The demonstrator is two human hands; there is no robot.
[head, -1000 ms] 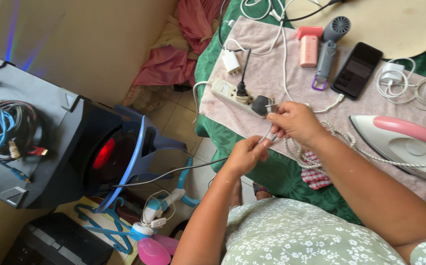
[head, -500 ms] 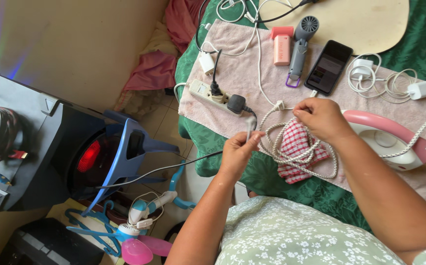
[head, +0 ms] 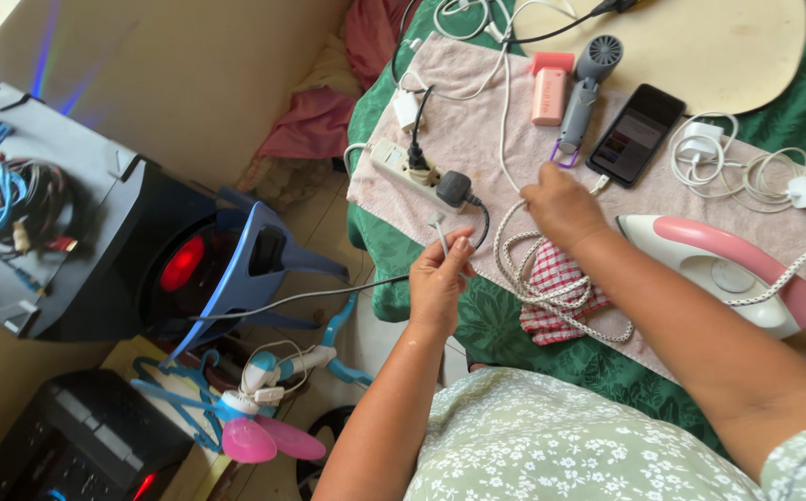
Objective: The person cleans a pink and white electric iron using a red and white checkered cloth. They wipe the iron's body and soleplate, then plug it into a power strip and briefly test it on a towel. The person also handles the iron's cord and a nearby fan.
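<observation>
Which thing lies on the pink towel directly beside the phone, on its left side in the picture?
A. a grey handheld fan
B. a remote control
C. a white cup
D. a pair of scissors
A: the grey handheld fan lies next to the black phone on the pink towel.

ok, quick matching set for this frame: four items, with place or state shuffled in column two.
1. left hand
2. right hand
3. iron
4. phone

a. lies dark-screened on the pink towel
b. pink and white, resting right of the checked cloth
c. holds up a thin white cable end
d. rests above the coiled braided cord

Pairs: 1-c, 2-d, 3-b, 4-a
</observation>
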